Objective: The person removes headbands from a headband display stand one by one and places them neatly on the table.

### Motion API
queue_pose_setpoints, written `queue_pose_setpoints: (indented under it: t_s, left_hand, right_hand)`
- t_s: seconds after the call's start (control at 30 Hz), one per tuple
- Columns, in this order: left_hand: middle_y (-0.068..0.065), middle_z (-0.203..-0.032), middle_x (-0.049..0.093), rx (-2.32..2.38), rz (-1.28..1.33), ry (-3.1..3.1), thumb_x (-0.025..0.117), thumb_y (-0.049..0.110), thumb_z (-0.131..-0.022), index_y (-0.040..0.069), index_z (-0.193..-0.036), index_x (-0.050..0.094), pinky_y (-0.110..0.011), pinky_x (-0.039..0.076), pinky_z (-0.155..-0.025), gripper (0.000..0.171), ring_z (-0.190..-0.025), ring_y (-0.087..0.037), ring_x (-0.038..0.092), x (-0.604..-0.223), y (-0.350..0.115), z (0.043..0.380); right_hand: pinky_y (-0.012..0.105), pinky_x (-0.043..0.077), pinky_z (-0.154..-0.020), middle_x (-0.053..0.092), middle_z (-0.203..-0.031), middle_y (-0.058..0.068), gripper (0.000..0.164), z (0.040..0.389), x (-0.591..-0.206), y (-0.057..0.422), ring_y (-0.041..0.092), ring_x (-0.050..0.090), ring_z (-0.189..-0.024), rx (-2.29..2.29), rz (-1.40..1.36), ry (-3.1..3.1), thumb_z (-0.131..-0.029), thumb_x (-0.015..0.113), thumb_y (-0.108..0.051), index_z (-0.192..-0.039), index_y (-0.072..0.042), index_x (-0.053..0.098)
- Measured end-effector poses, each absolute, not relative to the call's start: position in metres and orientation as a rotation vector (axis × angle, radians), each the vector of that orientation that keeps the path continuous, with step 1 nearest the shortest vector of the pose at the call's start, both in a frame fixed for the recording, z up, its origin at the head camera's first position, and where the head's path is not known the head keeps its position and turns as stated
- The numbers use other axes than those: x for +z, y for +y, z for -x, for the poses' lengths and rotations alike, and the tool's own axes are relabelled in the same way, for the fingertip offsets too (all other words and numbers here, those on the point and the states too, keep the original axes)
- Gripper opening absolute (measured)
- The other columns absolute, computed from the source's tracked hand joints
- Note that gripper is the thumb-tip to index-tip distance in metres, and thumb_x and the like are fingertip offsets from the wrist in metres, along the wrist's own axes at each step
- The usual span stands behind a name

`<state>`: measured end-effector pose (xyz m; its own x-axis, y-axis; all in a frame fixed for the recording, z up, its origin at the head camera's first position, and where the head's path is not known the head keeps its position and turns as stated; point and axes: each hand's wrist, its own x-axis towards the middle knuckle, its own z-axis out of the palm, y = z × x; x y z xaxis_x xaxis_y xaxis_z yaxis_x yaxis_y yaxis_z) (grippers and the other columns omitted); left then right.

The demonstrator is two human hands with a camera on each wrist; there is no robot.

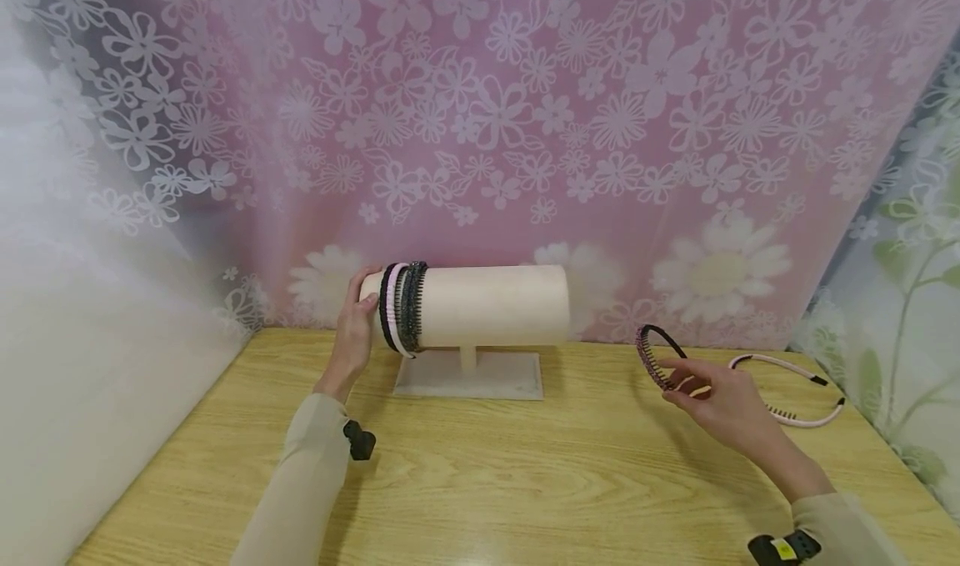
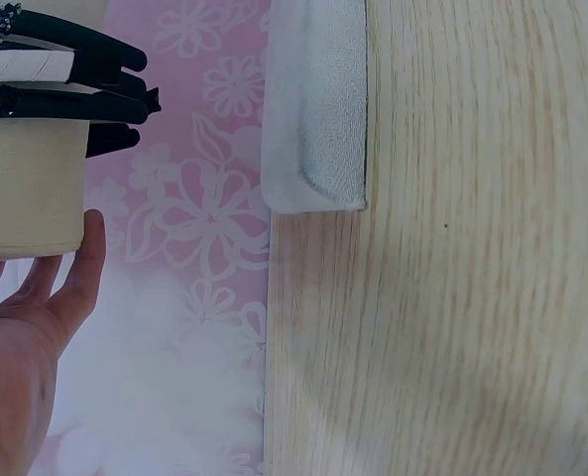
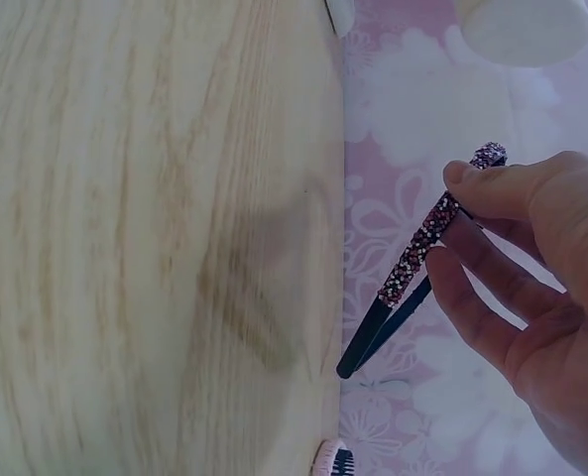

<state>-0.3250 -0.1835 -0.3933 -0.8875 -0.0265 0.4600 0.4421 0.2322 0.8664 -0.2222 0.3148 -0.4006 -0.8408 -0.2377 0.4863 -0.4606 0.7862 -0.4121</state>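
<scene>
A cream cylindrical headband stand (image 1: pixel 495 303) stands on the table, with several headbands around its left part: black, a pale pink one (image 1: pixel 392 303) and a dark beaded one (image 1: pixel 412 306). My left hand (image 1: pixel 354 333) grips the cylinder's left end, thumb in front and fingers behind. In the left wrist view, the black headband tips (image 2: pixel 125 107) stick out past the cylinder. Off to the right of the stand, my right hand (image 1: pixel 723 399) pinches a glittery headband (image 3: pixel 422 238) between thumb and fingers. Pink and dark stones cover its band, comb teeth line its inside, and its ends are black.
A pale pink headband (image 1: pixel 813 420) with black tips lies on the wooden table (image 1: pixel 480 474) beyond the right hand. The stand's flat light-coloured base (image 1: pixel 435 378) rests near the back edge. Behind hangs a pink flowered curtain (image 1: pixel 480 132).
</scene>
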Motion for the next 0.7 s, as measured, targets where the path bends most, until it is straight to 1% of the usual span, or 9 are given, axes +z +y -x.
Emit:
queue_pose_setpoints:
  t_s: [0.13,0.23,0.33,0.5,0.7]
  left_hand:
    - [-0.005,-0.156,0.043,-1.72,0.375,-2.124,0.032,0.027,-0.105,0.025,-0.155,0.038,-0.045,0.042,-0.102,0.05,-0.125,-0.03,0.051,-0.393,-0.183,0.326]
    - [-0.006,-0.156,0.043,-1.73,0.364,-2.125,0.031,0.027,-0.105,0.026,-0.155,0.038,-0.044,0.044,-0.101,0.05,-0.124,-0.03,0.051,-0.393,-0.183,0.326]
    - [-0.007,-0.155,0.044,-1.743,0.354,-2.125,0.032,0.028,-0.106,0.029,-0.154,0.039,-0.045,0.045,-0.099,0.049,-0.123,-0.032,0.052,-0.393,-0.183,0.327]
    - [-0.008,-0.154,0.044,-1.755,0.342,-2.132,0.031,0.029,-0.106,0.031,-0.155,0.038,-0.047,0.045,-0.099,0.049,-0.122,-0.033,0.051,-0.394,-0.184,0.327]
    - [-0.007,-0.153,0.045,-1.739,0.336,-2.132,0.032,0.028,-0.105,0.027,-0.154,0.039,-0.046,0.043,-0.1,0.05,-0.122,-0.032,0.051,-0.393,-0.184,0.327]
  right_hand:
    - [0.021,0.056,-0.061,0.072,-0.087,0.002,0.041,0.225,-0.405,0.317,0.007,0.069,-0.072,0.713,-0.539,-2.582,-0.078,0.082,0.003,-0.118,-0.002,0.073]
    - [0.022,0.055,-0.06,0.073,-0.087,0.004,0.041,0.227,-0.408,0.32,0.009,0.069,-0.071,0.691,-0.545,-2.614,-0.079,0.081,0.002,-0.118,-0.002,0.073]
    - [0.022,0.053,-0.059,0.073,-0.084,0.002,0.04,0.23,-0.41,0.321,0.01,0.069,-0.069,0.675,-0.551,-2.64,-0.079,0.081,0.001,-0.118,-0.004,0.073]
    - [0.022,0.052,-0.056,0.072,-0.08,-0.001,0.039,0.235,-0.414,0.322,0.006,0.067,-0.067,0.64,-0.6,-2.632,-0.078,0.082,0.003,-0.115,-0.006,0.075]
    - [0.024,0.051,-0.058,0.07,-0.08,-0.004,0.038,0.241,-0.418,0.325,0.005,0.065,-0.066,0.569,-0.624,-2.684,-0.079,0.083,0.001,-0.115,-0.006,0.075]
